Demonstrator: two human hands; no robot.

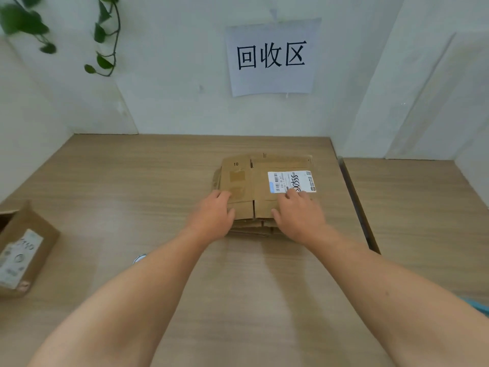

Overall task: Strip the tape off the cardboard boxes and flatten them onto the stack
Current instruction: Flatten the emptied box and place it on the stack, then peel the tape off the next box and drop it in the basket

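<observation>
The wooden table (127,181) fills most of your view, with a second wooden surface (423,207) just beside it on the right, a dark gap between them; behind both stands a white wall carrying a paper sign (272,56) with three large black characters. The stack of flattened cardboard (251,230) lies toward the far middle of the table, under the sign; its top sheet (254,178) lies flat, flaps spread, marked "10" near its far left corner. At the table's left edge, well apart from the stack, sits a cardboard box (29,247) not yet flattened, a white label on its upper face.

Your left hand (211,215) lies palm down over the stack's near left corner, fingers relaxed on the top sheet and gripping nothing; your right hand (299,215) lies palm down on the near right part, fingers straight and gripping nothing, their tips touching the near edge of a white shipping label (291,180) stuck to that sheet.

A trailing green plant (105,35) hangs at the upper left; a small shiny round thing (139,258) peeps out by your left forearm — too hidden to tell what it is.
</observation>
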